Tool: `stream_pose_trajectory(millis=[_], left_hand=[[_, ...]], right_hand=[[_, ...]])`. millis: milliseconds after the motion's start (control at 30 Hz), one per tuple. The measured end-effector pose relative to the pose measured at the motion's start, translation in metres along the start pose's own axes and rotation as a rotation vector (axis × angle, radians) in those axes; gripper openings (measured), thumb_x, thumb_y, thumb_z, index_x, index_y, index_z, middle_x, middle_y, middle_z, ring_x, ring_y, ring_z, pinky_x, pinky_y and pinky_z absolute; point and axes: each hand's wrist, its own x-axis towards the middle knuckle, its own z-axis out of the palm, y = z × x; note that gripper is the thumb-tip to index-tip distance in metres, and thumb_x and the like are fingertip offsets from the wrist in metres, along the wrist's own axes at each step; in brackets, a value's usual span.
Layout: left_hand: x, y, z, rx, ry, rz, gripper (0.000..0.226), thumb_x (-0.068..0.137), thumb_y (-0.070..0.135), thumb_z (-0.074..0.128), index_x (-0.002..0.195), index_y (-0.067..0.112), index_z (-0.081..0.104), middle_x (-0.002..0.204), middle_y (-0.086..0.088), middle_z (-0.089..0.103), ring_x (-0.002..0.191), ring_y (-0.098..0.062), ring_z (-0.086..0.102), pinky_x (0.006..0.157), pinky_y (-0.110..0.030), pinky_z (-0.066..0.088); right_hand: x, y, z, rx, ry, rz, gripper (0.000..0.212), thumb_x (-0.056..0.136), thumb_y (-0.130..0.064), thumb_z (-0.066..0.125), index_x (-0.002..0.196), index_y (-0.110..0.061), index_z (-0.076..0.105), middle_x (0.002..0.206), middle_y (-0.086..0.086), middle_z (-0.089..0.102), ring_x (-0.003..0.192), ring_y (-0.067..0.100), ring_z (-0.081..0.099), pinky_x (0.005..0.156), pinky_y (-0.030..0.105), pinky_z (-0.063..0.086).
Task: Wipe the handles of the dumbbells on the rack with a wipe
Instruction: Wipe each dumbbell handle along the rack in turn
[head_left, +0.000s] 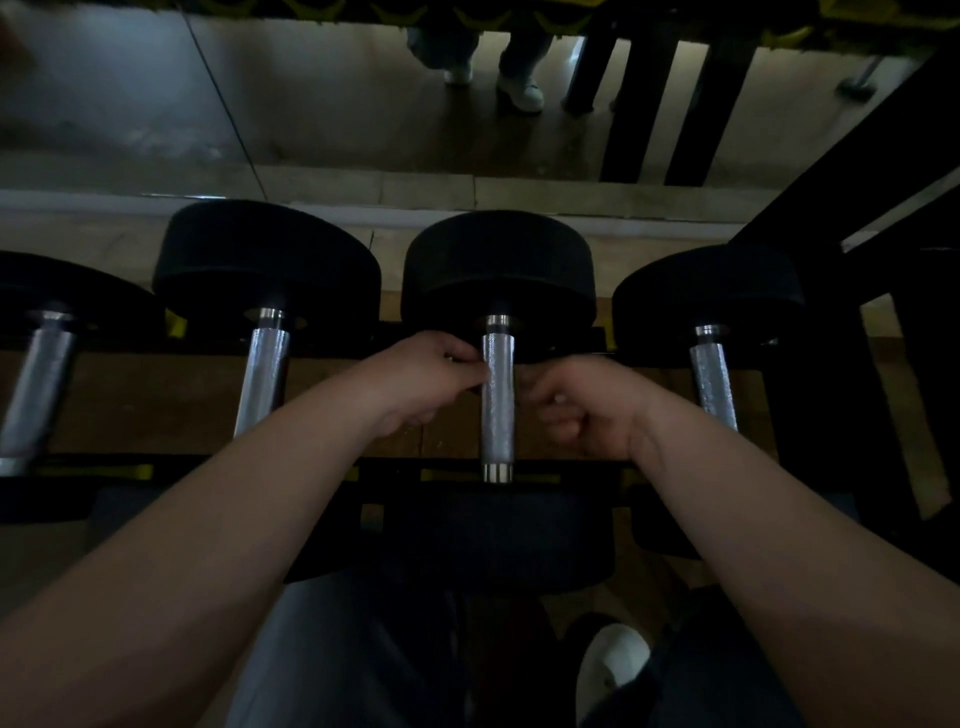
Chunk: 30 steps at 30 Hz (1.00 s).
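Several black dumbbells lie on the rack (519, 462) with their knurled steel handles pointing toward me. My hands flank the handle of the third dumbbell (497, 410). My left hand (421, 379) is at the handle's left side, its curled fingertips pinching against the upper part of the steel. My right hand (582, 410) is curled in a loose fist just right of the handle. A dark scrap, seemingly the wipe (523, 375), shows between the handle and my right fingers. Most of it is hidden in the dim light.
Neighbouring handles stand at the left (265, 374) and right (712, 379), with another at the far left (36, 384). A black frame upright (831, 415) rises at the right. A mirror behind the rack shows a person's legs (488, 67). My shoe (613, 670) is below.
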Motion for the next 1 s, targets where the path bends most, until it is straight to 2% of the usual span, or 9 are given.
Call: stream_pose_trajectory(millis=[100, 200, 267, 367, 500, 700, 800, 867, 1000], left_hand=[[0.001, 0.001, -0.003, 0.035, 0.017, 0.026, 0.032, 0.093, 0.038, 0.066, 0.122, 0.026, 0.063, 0.097, 0.0, 0.063, 0.079, -0.017, 0.058, 0.055, -0.022, 0.04], [0.003, 0.003, -0.005, 0.06, 0.052, 0.038, 0.032, 0.092, 0.041, 0.066, 0.12, 0.026, 0.066, 0.093, 0.003, 0.062, 0.067, -0.01, 0.053, 0.048, -0.02, 0.038], [0.004, 0.003, -0.005, 0.059, 0.054, 0.035, 0.034, 0.092, 0.041, 0.065, 0.122, 0.025, 0.066, 0.092, 0.002, 0.062, 0.073, -0.01, 0.055, 0.051, -0.021, 0.039], [0.005, 0.001, -0.004, 0.065, 0.046, 0.042, 0.033, 0.093, 0.042, 0.063, 0.122, 0.026, 0.065, 0.096, -0.001, 0.064, 0.081, -0.013, 0.058, 0.056, -0.023, 0.042], [0.005, 0.001, -0.004, 0.067, 0.035, 0.042, 0.031, 0.093, 0.042, 0.063, 0.12, 0.026, 0.065, 0.102, -0.005, 0.066, 0.085, -0.017, 0.059, 0.062, -0.025, 0.043], [0.004, 0.002, -0.003, 0.078, 0.035, 0.041, 0.027, 0.095, 0.039, 0.061, 0.119, 0.027, 0.065, 0.086, 0.001, 0.061, 0.07, -0.013, 0.053, 0.048, -0.021, 0.037], [0.003, 0.002, -0.004, 0.07, 0.03, 0.039, 0.032, 0.095, 0.042, 0.061, 0.123, 0.027, 0.064, 0.096, 0.002, 0.062, 0.083, -0.017, 0.058, 0.057, -0.024, 0.041], [0.003, 0.002, -0.004, 0.074, 0.023, 0.039, 0.035, 0.094, 0.044, 0.061, 0.124, 0.026, 0.064, 0.097, 0.002, 0.062, 0.087, -0.02, 0.059, 0.059, -0.025, 0.041], [0.003, 0.001, -0.003, 0.068, 0.033, 0.036, 0.033, 0.094, 0.043, 0.062, 0.123, 0.025, 0.065, 0.09, 0.001, 0.06, 0.081, -0.017, 0.056, 0.054, -0.022, 0.039]], right_hand=[[0.012, -0.006, -0.001, 0.124, 0.051, -0.13, 0.031, 0.092, 0.007, 0.04, 0.091, -0.015, 0.062, 0.067, -0.005, 0.044, 0.04, 0.004, 0.022, 0.036, 0.017, 0.02], [0.011, 0.005, -0.003, -0.262, 0.021, 0.051, 0.02, 0.085, 0.007, 0.044, 0.081, 0.009, 0.063, 0.055, -0.003, 0.032, 0.035, 0.006, 0.02, 0.034, 0.016, 0.018], [0.008, 0.015, -0.001, -0.545, -0.025, 0.185, 0.029, 0.085, 0.006, 0.044, 0.059, -0.004, 0.051, 0.045, -0.002, 0.027, 0.034, 0.008, 0.02, 0.035, 0.016, 0.016], [0.013, 0.012, 0.003, -0.311, 0.012, 0.109, 0.025, 0.085, 0.007, 0.04, 0.064, -0.008, 0.044, 0.042, -0.003, 0.026, 0.031, 0.008, 0.018, 0.034, 0.016, 0.018], [0.019, -0.001, -0.004, 0.104, 0.07, -0.16, 0.03, 0.08, 0.009, 0.038, 0.094, -0.008, 0.059, 0.064, -0.004, 0.047, 0.035, 0.005, 0.019, 0.034, 0.018, 0.021], [-0.004, 0.017, 0.0, -0.589, -0.027, 0.123, 0.021, 0.082, 0.004, 0.047, 0.069, -0.012, 0.048, 0.048, -0.001, 0.035, 0.034, 0.008, 0.024, 0.035, 0.018, 0.02], [0.001, 0.01, 0.007, -0.283, 0.095, -0.016, 0.019, 0.09, -0.002, 0.052, 0.074, -0.01, 0.059, 0.042, -0.006, 0.038, 0.033, 0.007, 0.026, 0.034, 0.018, 0.023], [0.007, 0.005, 0.008, -0.108, 0.205, -0.218, 0.014, 0.095, -0.01, 0.056, 0.094, -0.01, 0.07, 0.057, -0.004, 0.052, 0.04, 0.007, 0.036, 0.036, 0.02, 0.028], [-0.007, 0.011, 0.002, -0.407, 0.297, -0.325, 0.014, 0.096, -0.028, 0.067, 0.102, -0.024, 0.079, 0.076, -0.007, 0.071, 0.056, 0.009, 0.056, 0.039, 0.02, 0.038]])
